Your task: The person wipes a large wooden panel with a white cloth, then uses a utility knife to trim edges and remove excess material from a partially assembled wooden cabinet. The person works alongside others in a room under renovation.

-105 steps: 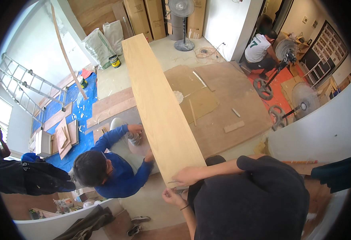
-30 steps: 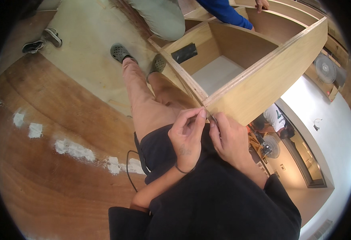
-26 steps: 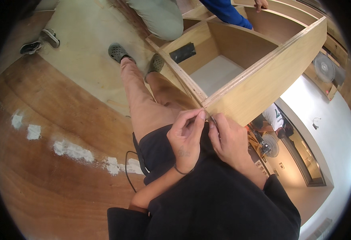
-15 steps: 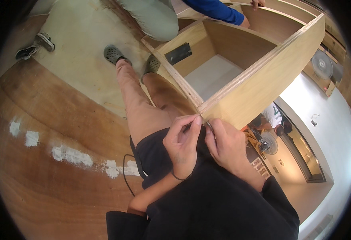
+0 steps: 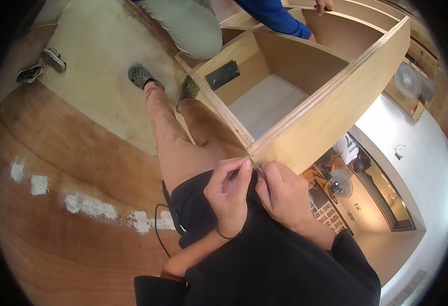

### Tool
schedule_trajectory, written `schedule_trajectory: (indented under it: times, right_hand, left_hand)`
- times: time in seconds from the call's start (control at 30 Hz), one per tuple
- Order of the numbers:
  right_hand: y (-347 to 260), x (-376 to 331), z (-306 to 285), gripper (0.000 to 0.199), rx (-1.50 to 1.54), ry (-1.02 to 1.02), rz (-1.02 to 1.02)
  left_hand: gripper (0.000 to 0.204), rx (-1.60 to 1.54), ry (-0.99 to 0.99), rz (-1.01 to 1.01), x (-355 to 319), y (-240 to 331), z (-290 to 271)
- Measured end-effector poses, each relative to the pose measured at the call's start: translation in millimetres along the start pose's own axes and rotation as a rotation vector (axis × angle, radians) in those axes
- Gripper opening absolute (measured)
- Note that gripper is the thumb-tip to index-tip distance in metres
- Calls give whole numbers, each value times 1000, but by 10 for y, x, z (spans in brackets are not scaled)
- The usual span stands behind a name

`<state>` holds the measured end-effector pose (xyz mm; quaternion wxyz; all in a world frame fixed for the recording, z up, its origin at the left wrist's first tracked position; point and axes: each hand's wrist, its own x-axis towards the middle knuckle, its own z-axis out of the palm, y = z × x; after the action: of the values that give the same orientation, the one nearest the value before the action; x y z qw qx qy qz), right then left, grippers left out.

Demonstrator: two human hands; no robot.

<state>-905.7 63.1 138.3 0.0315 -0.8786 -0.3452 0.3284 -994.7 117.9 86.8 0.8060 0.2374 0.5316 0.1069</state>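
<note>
An open wooden cabinet frame (image 5: 331, 112), of pale plywood with compartments, comes to a corner just in front of my hands. At that corner my left hand (image 5: 230, 189) is closed in a pinch, thumb against index finger; what lies between the tips is too small to make out. Close beside it, my right hand (image 5: 288, 196) has its fingers curled and pressed together near the lower end of the outer panel. A thin dark sliver shows at its fingertips, its kind not visible.
Another person's blue sleeve (image 5: 280, 18) reaches into a far compartment, and a hand (image 5: 324, 5) rests on the edge. A dark patch (image 5: 222, 75) sits on an inner panel. Shoes (image 5: 54, 60) lie far left; a black cable (image 5: 157, 229) runs beside me. Fans (image 5: 407, 80) stand at right.
The cabinet corner and both my hands sit slightly lower and further left in view. My two hands keep the same closed grips.
</note>
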Motion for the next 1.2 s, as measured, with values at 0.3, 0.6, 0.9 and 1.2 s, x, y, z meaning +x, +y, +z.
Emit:
schedule_trajectory:
  times: [0.3,0.6,0.9,1.2]
  right_hand:
    - [-4,-3,14,14,-19,-18,8]
    - [-104,44,-89,13,-15,-92,70]
    - [-162,40,-125,13,-30,-163,132]
    - [-181,54,-136,13,-22,-179,142]
  left_hand:
    - [8,31,9,13,4,10,2]
    - [11,-22,-46,-32,2,20,-40]
    - [13,64,-86,19,33,42,-60]
    - [15,153,-53,122,41,56,-42]
